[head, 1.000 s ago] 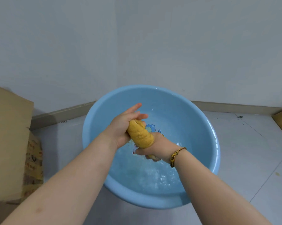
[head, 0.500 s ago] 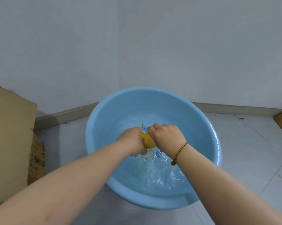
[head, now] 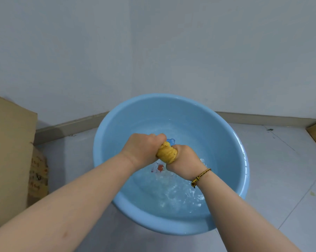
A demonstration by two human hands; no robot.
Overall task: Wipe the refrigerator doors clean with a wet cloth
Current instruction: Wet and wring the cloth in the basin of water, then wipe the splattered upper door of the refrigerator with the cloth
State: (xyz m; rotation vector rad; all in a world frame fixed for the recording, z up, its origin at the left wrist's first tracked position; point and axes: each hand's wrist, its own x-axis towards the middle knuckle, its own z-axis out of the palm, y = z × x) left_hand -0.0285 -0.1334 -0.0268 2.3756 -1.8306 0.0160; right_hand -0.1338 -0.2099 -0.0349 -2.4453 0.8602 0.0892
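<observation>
Hands meet over the basin [head: 106, 142]: left hand [head: 142, 150] and right hand [head: 184, 160] each clench one end of the yellow cloth [head: 167, 154], which is bunched into a twisted roll between them. Rippled water [head: 171, 193] lies below the grip, with a cardboard box [head: 10, 142] off to the left.

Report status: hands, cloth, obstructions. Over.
Left hand and right hand both grip the twisted yellow cloth. Cloth held above the water in the blue basin. No obstruction seen; refrigerator not in view.
</observation>
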